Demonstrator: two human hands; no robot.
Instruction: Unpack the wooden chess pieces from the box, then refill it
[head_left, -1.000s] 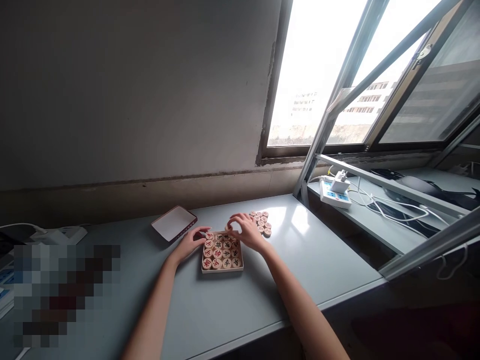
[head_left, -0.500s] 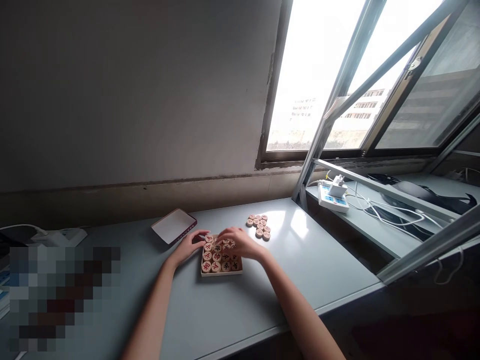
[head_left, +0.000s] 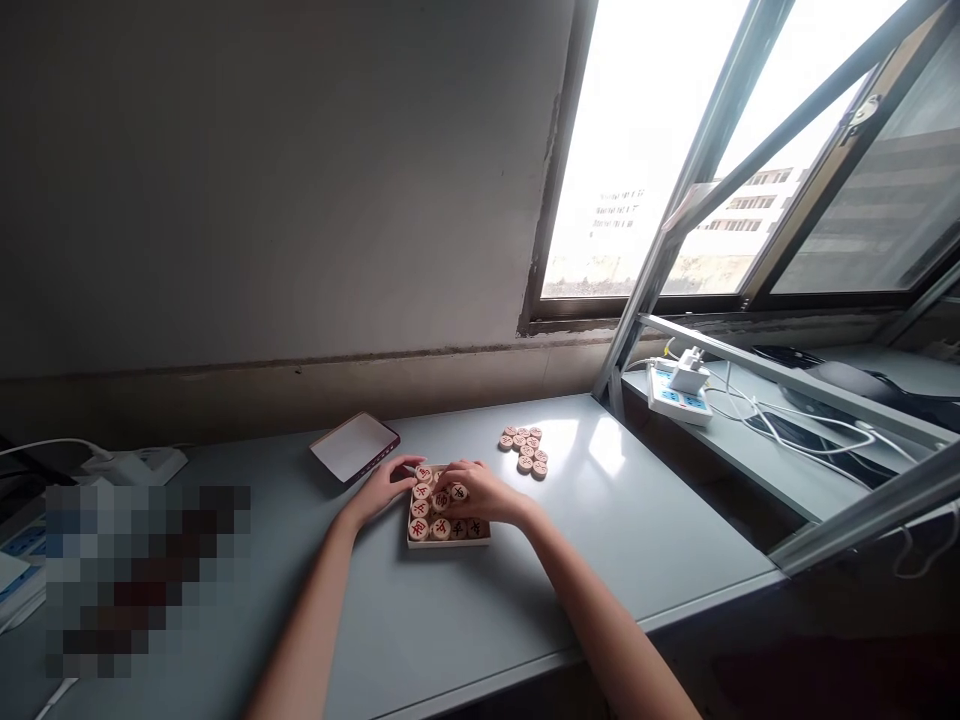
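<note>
A shallow box (head_left: 448, 544) filled with round wooden Chinese chess pieces, marked with red or dark characters, sits on the desk. My left hand (head_left: 377, 492) curls around its back left corner, with thumb and fingers against the edges. Over the box's right half, my right hand (head_left: 484, 493) has its fingers closed on a Chinese chess piece (head_left: 441, 500); another piece (head_left: 459, 492) shows right under the fingers. This hand hides several pieces at the back right. In the front row, a red-marked piece (head_left: 418, 530) lies flat at the left corner.
Several loose Chinese chess pieces (head_left: 526, 456) lie farther back on the grey desk (head_left: 600, 540). An upturned box lid (head_left: 352, 446) rests near the wall. A metal frame (head_left: 637, 300) and a power strip (head_left: 679, 395) with cables stand right; another white strip (head_left: 139, 468) is left.
My right hand's fingers have closed on a piece in the middle of the box, and pieces there have shifted. The left hand stays at the corner. The view has turned slightly.
</note>
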